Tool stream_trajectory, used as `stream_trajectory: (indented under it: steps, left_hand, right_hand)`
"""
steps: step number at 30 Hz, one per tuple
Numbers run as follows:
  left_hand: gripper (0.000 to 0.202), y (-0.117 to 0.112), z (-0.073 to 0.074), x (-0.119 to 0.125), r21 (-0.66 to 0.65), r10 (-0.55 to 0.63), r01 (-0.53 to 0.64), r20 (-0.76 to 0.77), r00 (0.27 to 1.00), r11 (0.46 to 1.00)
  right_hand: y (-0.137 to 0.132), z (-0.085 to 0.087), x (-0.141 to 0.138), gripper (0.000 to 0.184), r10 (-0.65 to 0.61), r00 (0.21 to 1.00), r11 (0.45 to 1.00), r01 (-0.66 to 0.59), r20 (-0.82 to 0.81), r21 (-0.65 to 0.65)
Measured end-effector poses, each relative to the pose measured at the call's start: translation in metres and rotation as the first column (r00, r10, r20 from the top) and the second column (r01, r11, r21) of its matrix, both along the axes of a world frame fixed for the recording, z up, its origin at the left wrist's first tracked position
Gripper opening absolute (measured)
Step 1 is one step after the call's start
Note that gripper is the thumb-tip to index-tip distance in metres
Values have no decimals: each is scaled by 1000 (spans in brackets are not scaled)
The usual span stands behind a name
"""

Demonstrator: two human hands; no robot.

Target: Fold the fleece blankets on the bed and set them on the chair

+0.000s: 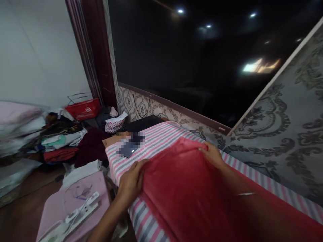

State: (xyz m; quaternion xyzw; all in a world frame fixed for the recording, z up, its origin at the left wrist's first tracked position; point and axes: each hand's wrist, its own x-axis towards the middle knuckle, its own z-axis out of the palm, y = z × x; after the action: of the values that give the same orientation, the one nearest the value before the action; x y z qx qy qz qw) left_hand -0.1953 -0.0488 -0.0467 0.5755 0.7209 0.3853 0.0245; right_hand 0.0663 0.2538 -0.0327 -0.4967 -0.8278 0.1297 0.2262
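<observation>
A red cloth lies spread over a board covered in pink, grey and white stripes. My left hand grips the cloth's near left edge, fingers curled over it. At the cloth's far corner rests my right hand, fingers bent down onto the fabric and holding its edge. A thin bangle sits on my right wrist. A blurred-out dark object lies on the striped cover beyond the cloth.
A white iron rests on a pink surface at lower left. Piles of folded clothes and a red basket stand at left. A large dark window and patterned wallpaper lie behind the board.
</observation>
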Motion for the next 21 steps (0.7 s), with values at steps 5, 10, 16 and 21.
stream_trajectory:
  steps: [5, 10, 16, 21]
  left_hand:
    - [44, 17, 35, -31, -106, 203, -218, -134, 970, 970]
    - [48, 31, 19, -25, -186, 265, -318, -265, 927, 930]
    - [41, 26, -16, -20, 28, 338, -348, -319, 885, 937]
    - [42, 27, -20, -26, 131, 353, -330, -233, 906, 935]
  right_hand:
    - [15, 32, -39, 27, -68, 995, 989, 77, -73, 127]
    - [9, -1, -64, 26, -99, 984, 995, 98, 148, 9]
    - [12, -21, -60, 30, -61, 980, 997, 70, 187, -41]
    - [18, -3, -74, 26, -5, 986, 996, 19, 167, -83]
